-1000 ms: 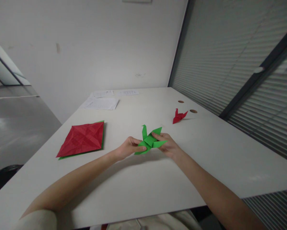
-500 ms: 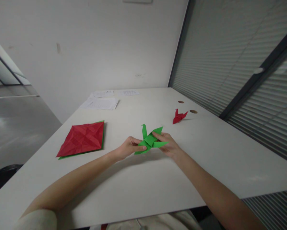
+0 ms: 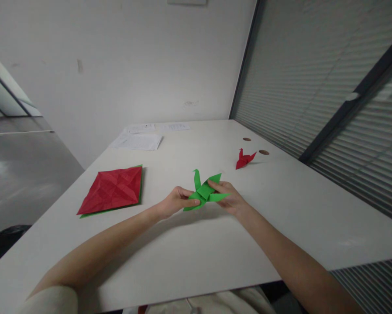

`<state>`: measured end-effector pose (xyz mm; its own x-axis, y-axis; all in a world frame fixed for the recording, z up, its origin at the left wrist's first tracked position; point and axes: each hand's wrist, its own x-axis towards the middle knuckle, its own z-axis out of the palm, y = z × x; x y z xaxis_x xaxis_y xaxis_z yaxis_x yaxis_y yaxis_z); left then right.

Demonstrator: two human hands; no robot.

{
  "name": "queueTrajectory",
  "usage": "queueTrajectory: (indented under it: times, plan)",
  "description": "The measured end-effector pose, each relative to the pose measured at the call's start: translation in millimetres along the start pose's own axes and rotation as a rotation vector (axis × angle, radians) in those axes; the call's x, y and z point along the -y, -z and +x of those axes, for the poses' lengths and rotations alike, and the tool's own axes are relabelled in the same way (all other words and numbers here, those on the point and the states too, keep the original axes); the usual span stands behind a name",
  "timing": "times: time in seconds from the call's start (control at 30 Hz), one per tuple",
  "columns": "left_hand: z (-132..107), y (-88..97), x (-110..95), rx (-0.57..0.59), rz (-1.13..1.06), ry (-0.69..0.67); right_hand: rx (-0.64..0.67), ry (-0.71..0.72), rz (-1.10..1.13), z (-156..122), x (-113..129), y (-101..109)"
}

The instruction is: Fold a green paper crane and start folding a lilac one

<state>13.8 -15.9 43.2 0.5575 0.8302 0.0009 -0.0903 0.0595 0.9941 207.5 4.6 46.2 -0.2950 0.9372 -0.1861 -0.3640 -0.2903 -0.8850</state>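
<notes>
A green folded paper crane [image 3: 205, 191] is held just above the white table [image 3: 196, 244] between both hands. My left hand [image 3: 174, 201] pinches its left wing, fingers closed on the paper. My right hand [image 3: 231, 199] grips the right side, thumb on top of the body. The crane's neck points up and its wings spread sideways.
A creased red paper square [image 3: 112, 189] lies on a green sheet at the left. A small red paper crane [image 3: 244, 158] stands farther back on the right, near two round holes [image 3: 263, 152] in the table. White printed sheets [image 3: 139, 140] lie at the far end. Window blinds run along the right.
</notes>
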Motion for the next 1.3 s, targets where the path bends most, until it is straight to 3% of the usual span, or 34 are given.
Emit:
queueTrajectory:
  times: [0.63,0.9,1.17,1.23,1.3]
  plan:
    - [-5.0,-10.0,-1.9,-0.003,-0.117,0.055,0.01,-0.026,0.036,1.4,-4.5,0.4]
    - [-11.1,-12.2,-1.6,0.06,-0.169,0.162,-0.213,-0.11,0.136,9.4,-7.1,3.8]
    - [-14.3,-16.1,-0.4,0.135,-0.085,0.092,-0.167,-0.129,0.16,6.3,-4.1,0.5]
    - [-10.6,-12.1,0.9,0.076,-0.041,0.064,-0.189,-0.15,0.163,4.6,-0.9,-2.8]
    - [-6.0,-6.1,0.8,-0.131,-0.019,-0.022,-0.228,-0.176,0.152,4.1,0.8,-5.2]
